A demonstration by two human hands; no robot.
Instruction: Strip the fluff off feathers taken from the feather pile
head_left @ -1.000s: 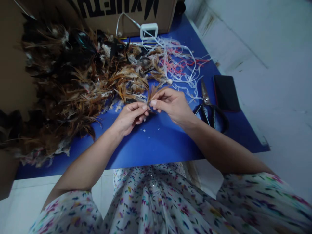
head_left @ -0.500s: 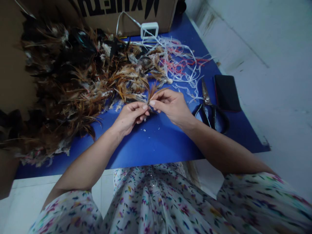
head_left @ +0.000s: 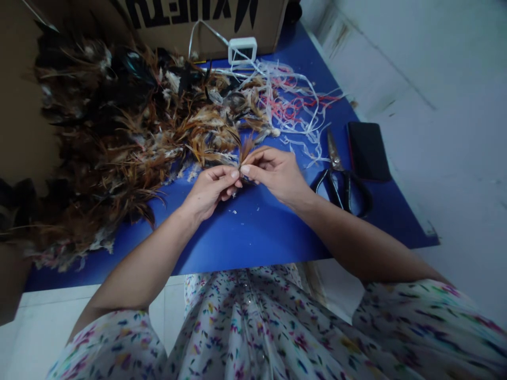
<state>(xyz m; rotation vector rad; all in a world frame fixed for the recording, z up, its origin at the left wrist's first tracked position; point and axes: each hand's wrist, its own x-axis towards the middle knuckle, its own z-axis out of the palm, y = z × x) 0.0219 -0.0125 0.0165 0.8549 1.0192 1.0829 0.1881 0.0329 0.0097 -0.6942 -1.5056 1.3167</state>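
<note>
Between my two hands stands a small brown feather (head_left: 246, 148), its tip pointing up and away from me. My left hand (head_left: 214, 189) pinches it low down with thumb and forefinger. From the other side my right hand (head_left: 274, 173) pinches it too, the thumb almost touching the left one. Fingertips hide the feather's base, and a bit of fluff hangs below. Just beyond lies a large heap of brown and black feathers (head_left: 158, 126), spread over the left half of the blue table (head_left: 253, 237).
Black-handled scissors (head_left: 336, 174) lie right of my right hand, with a dark phone (head_left: 368, 151) beside them. Tangled white and red strings (head_left: 295, 103) lie at the back right. A small white-framed device (head_left: 242, 50) stands before a cardboard box (head_left: 206, 34).
My right hand has shifted very slightly left, closer to my left thumb. Both hands keep their pinch on the feather, and the things on the table stay where they were.
</note>
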